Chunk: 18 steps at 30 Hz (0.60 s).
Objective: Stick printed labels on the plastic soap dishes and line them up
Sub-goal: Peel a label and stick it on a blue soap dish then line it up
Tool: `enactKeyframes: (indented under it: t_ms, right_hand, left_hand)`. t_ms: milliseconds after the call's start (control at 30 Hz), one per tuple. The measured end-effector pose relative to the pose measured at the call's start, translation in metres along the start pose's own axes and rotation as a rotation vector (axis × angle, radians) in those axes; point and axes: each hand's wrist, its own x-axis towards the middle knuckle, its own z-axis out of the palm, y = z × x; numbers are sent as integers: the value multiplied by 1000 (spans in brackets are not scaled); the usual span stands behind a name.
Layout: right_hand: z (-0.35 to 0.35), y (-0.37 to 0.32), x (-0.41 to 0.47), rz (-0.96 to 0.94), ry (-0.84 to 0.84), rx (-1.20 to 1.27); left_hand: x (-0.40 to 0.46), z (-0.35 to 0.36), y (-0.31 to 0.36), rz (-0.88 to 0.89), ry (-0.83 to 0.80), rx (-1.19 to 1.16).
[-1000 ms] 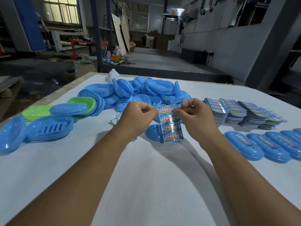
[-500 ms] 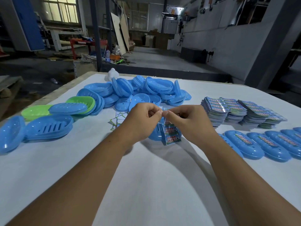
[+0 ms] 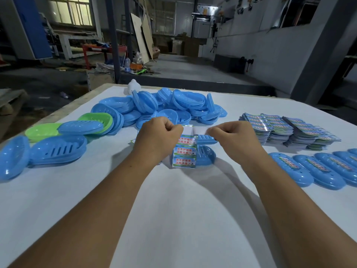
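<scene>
Glossy printed paper is what you have between your fists: a label strip (image 3: pixel 184 151) hanging from your left hand (image 3: pixel 158 137), with three labels showing one below another and its lower end reaching down in front of a blue soap dish (image 3: pixel 205 156) that lies on the white table (image 3: pixel 173 219). Your left hand is curled tight, pinching the strip's top edge. Your right hand (image 3: pixel 234 139) is also curled, fingertips pinched together just beside the strip's upper corner; whether it has a peeled label or a sliver of backing between them is too small to tell. A clear, shiny film edge shows between the two hands.

By the look of it, you are at the peeling step: freeing one label from the strip before it goes on the dish below. The next move calls for a clean pull sideways so the sticker comes off whole, then laying it flat along the dish's long side and pressing it down without wrinkles.

Further out, to your right, the labelled dishes (image 3: pixel 318 169) lie side by side in a row, each with a sticker along its length; the new one belongs at the near end of that row. Behind them sit the label stacks (image 3: pixel 286 130). To the left and beyond your hands lies the pile of unlabelled dishes (image 3: pixel 164 107), mostly blue, with green dishes (image 3: pixel 42 130) among them.
</scene>
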Motion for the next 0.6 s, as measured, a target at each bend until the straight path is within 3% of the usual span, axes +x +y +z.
enactKeyframes:
  t_ms: [200,400,600]
  right_hand:
    - [-5,3,2,51,37,-8]
    - [-2,0,0,40,19,-5]
    - [1,0,-1,9,17,-18]
  left_hand:
    - [4,-15,-6,-72,66,279]
    - [12,-27,-20,-156,28,656]
    - [13,-34,-30,-164,-20,846]
